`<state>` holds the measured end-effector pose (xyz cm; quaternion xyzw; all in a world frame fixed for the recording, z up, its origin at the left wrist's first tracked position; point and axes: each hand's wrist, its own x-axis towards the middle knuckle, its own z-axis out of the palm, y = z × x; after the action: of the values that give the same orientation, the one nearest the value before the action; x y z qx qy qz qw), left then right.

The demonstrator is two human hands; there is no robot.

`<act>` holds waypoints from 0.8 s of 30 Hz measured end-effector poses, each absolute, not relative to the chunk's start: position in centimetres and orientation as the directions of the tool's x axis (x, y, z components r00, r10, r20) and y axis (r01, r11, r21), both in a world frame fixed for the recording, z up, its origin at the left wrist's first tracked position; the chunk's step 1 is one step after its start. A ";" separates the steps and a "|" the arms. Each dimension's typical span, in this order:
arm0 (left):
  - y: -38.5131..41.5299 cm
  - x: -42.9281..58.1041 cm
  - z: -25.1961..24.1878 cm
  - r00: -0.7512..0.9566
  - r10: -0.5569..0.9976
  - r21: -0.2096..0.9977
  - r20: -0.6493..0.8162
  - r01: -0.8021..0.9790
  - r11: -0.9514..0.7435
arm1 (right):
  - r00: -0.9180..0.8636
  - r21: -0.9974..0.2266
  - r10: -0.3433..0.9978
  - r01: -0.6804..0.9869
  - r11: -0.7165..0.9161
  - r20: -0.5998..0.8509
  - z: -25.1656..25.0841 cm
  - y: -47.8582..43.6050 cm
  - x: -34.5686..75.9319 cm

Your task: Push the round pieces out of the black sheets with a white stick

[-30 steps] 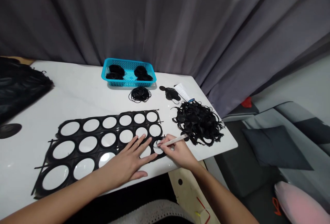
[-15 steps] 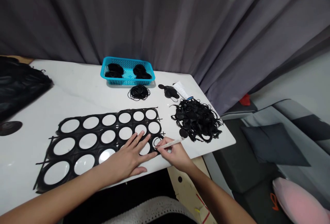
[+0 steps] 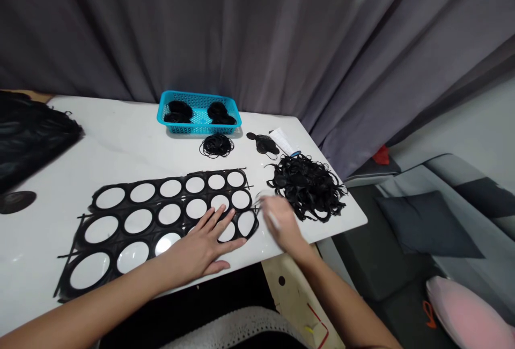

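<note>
A black sheet [image 3: 153, 201] punched with rows of round holes lies flat on the white table [image 3: 120, 145]. My left hand [image 3: 205, 244] rests open on its near right corner, fingers spread. My right hand [image 3: 279, 220] is just right of the sheet, blurred by motion, with a thin white stick-like tool [image 3: 272, 219] in its fingers. Beyond that hand lies a heap of black cut-out scraps [image 3: 308, 185].
A turquoise basket [image 3: 199, 113] with black discs stands at the table's back. In front of it lie a bundle of thin black rings [image 3: 217, 145], some black discs [image 3: 265, 144] and a white wrapper [image 3: 285, 142]. Dark material [image 3: 28, 134] covers the far left. A grey sofa [image 3: 442, 215] stands to the right.
My right hand has left the sheet's corner hole and swung right, toward the scrap heap, with the white tool. The small ring in that hole is gone. My left hand has stayed put.
</note>
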<state>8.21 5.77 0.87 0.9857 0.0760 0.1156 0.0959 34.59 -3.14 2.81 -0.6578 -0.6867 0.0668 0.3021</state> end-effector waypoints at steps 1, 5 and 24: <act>5.7 8.2 1.1 0.964 0.169 0.205 0.204 0.127 -0.970 | 0.196 -0.508 0.907 0.861 0.022 0.372 3.2 -2.3 35.7; 5.3 7.3 2.4 0.972 0.158 0.223 0.171 0.118 -0.968 | 0.398 -0.703 0.887 0.699 -0.127 0.236 5.0 -0.1 36.6; 4.5 3.0 2.2 0.959 0.209 0.250 0.192 0.158 -0.955 | -0.027 -0.902 0.995 0.426 -0.074 -0.094 3.7 -3.3 26.7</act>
<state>3.02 4.50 2.22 0.9827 0.0933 0.1090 0.1169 26.74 -3.30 3.75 -0.6060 -0.5864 0.4117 0.3455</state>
